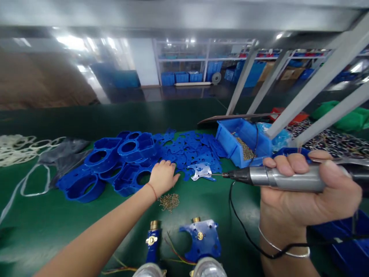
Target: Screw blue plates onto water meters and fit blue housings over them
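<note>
My left hand (163, 177) reaches out over the green table, fingers curled down onto the edge of a pile of flat blue plastic plates (190, 152); whether it grips one is hidden. My right hand (305, 192) is wrapped round a silver electric screwdriver (276, 178), held level with its bit pointing left toward a grey metal plate (201, 170). A small heap of brass screws (169, 201) lies just below my left hand. Two blue assemblies with brass fittings (201, 238) stand at the near edge.
Blue plastic housings (115, 161) are heaped left of the plates. A blue bin (245, 140) holds small screws. White rubber rings (20, 148) and a grey bag lie at far left. Slanted metal frame bars (317, 80) cross the upper right. A black cord (239, 219) trails from the screwdriver.
</note>
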### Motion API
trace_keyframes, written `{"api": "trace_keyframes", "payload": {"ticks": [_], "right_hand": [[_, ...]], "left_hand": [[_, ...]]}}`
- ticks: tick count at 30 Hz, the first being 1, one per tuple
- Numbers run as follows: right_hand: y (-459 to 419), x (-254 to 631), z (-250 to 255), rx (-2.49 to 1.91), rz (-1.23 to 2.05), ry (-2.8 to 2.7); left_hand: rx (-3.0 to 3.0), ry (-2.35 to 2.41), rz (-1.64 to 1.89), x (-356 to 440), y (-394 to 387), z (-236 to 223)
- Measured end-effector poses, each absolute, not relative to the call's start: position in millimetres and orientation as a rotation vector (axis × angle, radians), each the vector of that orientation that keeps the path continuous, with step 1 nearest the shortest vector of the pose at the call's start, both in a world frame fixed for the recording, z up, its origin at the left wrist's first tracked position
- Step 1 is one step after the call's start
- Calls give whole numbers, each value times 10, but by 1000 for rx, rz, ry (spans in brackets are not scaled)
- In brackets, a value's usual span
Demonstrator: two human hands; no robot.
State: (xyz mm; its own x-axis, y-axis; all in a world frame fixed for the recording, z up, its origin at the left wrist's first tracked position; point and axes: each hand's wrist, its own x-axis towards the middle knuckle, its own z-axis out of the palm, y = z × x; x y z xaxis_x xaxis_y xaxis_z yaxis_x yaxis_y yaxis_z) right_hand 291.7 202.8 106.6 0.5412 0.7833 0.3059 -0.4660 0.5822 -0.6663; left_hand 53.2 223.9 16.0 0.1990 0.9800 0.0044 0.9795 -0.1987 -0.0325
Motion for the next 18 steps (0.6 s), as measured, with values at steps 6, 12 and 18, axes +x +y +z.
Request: {"api": "trace_keyframes", "payload": {"ticks": [6,12,18], "right_hand": [[2030,3092,1130,-562,705,-581],[2017,3135,1125,-537,722,-600],[1995,3185,1090,-430,837,-687]], "left_hand": [[-2545,-1845,21,932,2495,-103],[-2587,-1743,-18,1055,2545,-173],[-2700,-1656,-40,1027,2483,-125]]}}
